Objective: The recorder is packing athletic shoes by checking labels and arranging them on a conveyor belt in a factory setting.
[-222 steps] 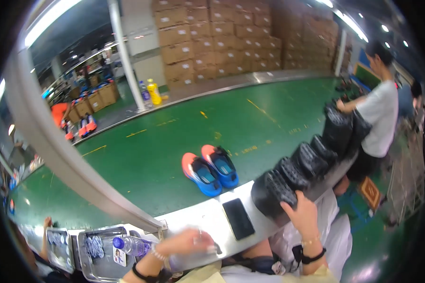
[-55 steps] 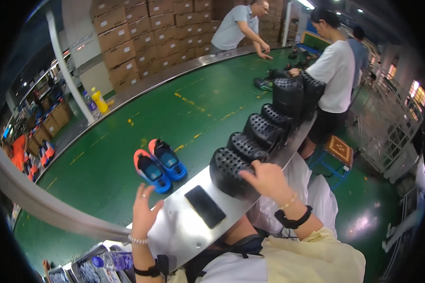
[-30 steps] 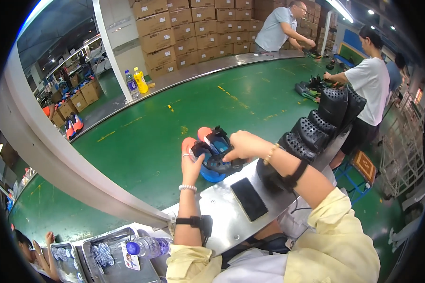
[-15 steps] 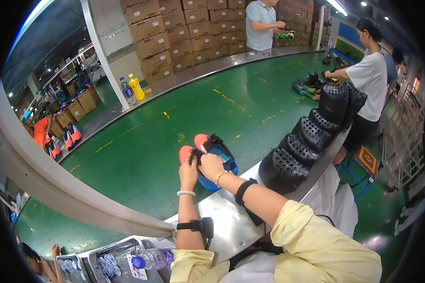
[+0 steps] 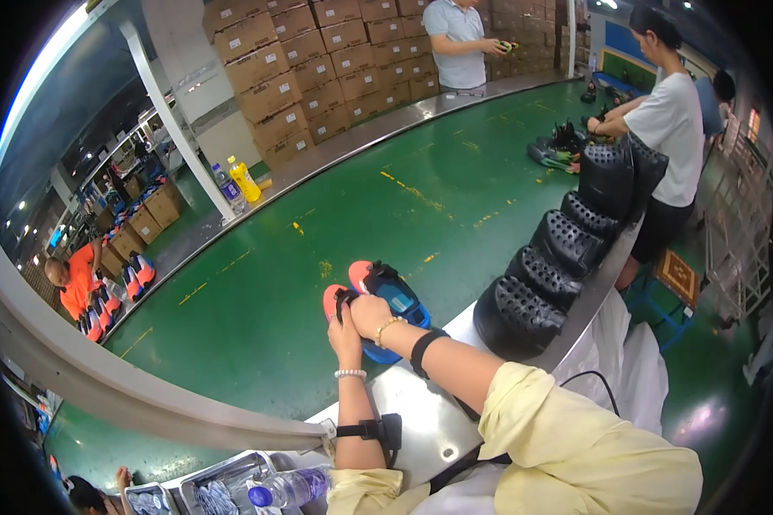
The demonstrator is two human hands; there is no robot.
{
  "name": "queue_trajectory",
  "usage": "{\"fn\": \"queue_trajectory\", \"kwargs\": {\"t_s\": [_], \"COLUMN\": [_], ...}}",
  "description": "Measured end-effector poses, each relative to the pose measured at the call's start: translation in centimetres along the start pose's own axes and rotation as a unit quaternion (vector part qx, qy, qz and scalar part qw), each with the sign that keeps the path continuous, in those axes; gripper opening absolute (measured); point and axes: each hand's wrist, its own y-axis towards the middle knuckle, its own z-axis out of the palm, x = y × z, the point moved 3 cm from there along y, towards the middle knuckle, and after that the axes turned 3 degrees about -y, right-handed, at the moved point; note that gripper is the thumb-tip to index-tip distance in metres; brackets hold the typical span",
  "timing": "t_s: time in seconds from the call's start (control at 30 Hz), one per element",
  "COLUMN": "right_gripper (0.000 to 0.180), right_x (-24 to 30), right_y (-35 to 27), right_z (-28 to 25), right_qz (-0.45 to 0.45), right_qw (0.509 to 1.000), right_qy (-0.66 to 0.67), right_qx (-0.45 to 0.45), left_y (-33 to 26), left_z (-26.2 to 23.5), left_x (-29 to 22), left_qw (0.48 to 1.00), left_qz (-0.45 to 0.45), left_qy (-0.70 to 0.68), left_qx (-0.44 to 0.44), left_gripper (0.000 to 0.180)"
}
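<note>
Head view: pair of coral-and-blue shoes set on green work surface (image 5: pixel 258 296), toes pointed away, just beyond the metal ledge (image 5: pixel 414 421). Left shoe (image 5: pixel 379 352) is being touched at its dark tongue by left hand (image 5: pixel 345 336); whether its fingers are clamped can't be told. Right hand (image 5: pixel 370 317) is placed over the same shoe's opening, fingers hidden, so spread or grip can't be told. Right shoe (image 5: pixel 406 302) is left untouched alongside. Black perforated forms (image 5: pixel 524 313) are lined up along the ledge, to the right.
</note>
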Motion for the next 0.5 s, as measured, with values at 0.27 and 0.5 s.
{"fn": "queue_trajectory", "kwargs": {"t_s": [0.27,0.5], "right_gripper": [0.032,0.035], "right_x": [-0.7,-1.8], "right_y": [-0.8,0.1], "right_z": [0.4,1.2], "right_qz": [-0.01,-0.077], "right_qw": [0.989,0.983], "right_qy": [0.126,0.141], "right_qx": [0.08,0.086], "left_y": [-0.2,0.0], "left_z": [-1.4,0.3], "left_x": [0.4,1.9], "left_qw": [0.994,0.991], "left_qz": [0.007,0.028], "left_qy": [-0.086,-0.127], "left_qx": [0.061,0.007], "left_gripper": [0.051,0.044]}}
